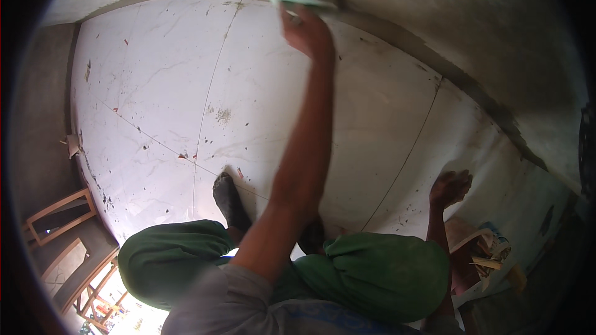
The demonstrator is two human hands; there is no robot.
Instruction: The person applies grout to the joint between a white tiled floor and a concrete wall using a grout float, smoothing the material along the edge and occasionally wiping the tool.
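My left hand [305,32] reaches far forward to where the floor meets the wall. Its fingers are closed on a pale green plastering float [307,2], somewhat blurred, which lies against the foot of the wall. A darker strip of mortar [403,38] runs along the wall's base on both sides of the float. Off to the right, my right hand [450,188] hangs past my knee above the white tiles, holding nothing, its fingers partly apart.
Crumbs of mortar [223,115] dot the marbled floor tiles [267,80]. At the lower right stands a bucket [462,239] with scraps in it. Wooden frames [60,216] are at the left edge. My dark-socked foot [230,200] rests on the tiles below my left arm.
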